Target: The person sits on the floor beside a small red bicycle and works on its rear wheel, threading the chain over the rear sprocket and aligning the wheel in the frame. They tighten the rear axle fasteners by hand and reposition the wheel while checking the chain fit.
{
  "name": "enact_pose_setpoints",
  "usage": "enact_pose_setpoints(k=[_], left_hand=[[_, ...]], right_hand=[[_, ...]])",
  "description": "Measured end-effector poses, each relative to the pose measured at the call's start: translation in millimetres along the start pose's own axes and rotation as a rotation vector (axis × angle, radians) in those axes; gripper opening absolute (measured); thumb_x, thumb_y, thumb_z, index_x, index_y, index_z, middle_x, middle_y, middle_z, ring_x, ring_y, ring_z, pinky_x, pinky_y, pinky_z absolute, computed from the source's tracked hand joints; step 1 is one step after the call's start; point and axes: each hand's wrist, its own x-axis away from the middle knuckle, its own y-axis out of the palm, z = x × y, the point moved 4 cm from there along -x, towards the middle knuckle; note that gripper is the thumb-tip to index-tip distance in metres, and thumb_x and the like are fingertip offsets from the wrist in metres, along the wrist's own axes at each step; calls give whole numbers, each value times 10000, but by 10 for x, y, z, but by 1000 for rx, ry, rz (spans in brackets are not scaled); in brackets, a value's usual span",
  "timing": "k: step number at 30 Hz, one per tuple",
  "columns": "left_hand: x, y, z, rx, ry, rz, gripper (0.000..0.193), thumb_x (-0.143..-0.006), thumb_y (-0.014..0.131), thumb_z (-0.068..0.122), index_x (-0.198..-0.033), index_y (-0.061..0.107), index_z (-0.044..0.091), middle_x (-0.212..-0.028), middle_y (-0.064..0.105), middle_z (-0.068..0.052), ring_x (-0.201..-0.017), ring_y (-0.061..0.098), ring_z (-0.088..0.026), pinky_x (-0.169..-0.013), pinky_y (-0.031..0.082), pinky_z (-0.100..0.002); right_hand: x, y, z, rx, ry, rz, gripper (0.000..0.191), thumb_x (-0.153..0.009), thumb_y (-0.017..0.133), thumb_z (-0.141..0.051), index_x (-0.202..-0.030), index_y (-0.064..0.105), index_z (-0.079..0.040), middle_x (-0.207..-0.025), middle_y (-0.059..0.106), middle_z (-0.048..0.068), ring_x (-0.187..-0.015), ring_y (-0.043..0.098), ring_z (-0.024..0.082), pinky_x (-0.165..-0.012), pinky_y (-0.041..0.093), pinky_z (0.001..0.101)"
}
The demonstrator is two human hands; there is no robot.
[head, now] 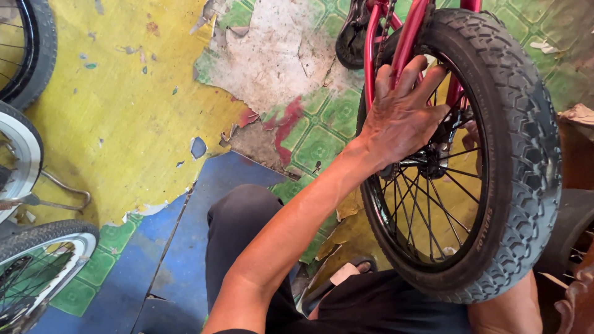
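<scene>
Against the red steel frame tubes (405,37) of a small bicycle, the left hand (402,117) is laid with fingers spread, palm over the hub region of the black knobby-tyred spoked wheel (513,154), which stands upright above the peeling green, yellow and blue patterned floor (142,124). The right hand (473,133) is only glimpsed behind the spokes, so its state cannot be told. The wheel is judged rigid and moderately heavy, the thin spokes bendable; it is best held by tyre, rim or frame. No containers are visible.

Bicycle repair workshop: spare wheels (25,154) crowd the floor (124,111).
</scene>
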Motion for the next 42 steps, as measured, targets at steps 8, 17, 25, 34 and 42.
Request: enact_pose_setpoints(k=[8,17,25,34,42], left_hand=[[-86,-23,36,-30,-84,-72,93,-809,744,233,-864,819,235,-1433,457,-101,-1417,341,-373,-1128,239,-672],[-91,-48,29,35,-65,-70,66,-795,761,199,-834,810,222,-1496,419,-79,-1432,334,-369,-1147,219,-677],[-96,-66,5,70,-47,-43,94,-781,775,194,-859,816,229,-1502,436,-54,-1433,348,-346,-1169,212,-672],[-91,-9,14,45,-71,-20,62,-771,793,200,-832,803,197,-1435,469,-81,-1421,375,-358,-1182,210,-677],[-97,-32,-14,101,-69,-26,49,-747,813,186,-795,802,182,-1452,492,-87,-1385,407,-344,-1182,211,-676]], right_hand=[[-4,-43,1,5,6,5,300,-1036,649,-169,-1274,646,14,-1048,661,75,-841,581,115,-696,467,234],[-6,-34,34,7,10,2,284,-1032,647,-166,-1255,652,10,-1029,659,70,-831,578,114,-688,466,239],[-8,-13,36,10,9,0,271,-1028,644,-163,-1238,657,8,-1013,657,65,-822,575,113,-681,464,244],[-15,-40,15,25,9,5,256,-1024,642,-160,-1219,662,4,-994,655,60,-812,572,112,-673,462,250],[-33,-80,-4,29,7,9,244,-1020,639,-157,-1203,667,1,-978,652,56,-803,569,111,-666,461,255]])
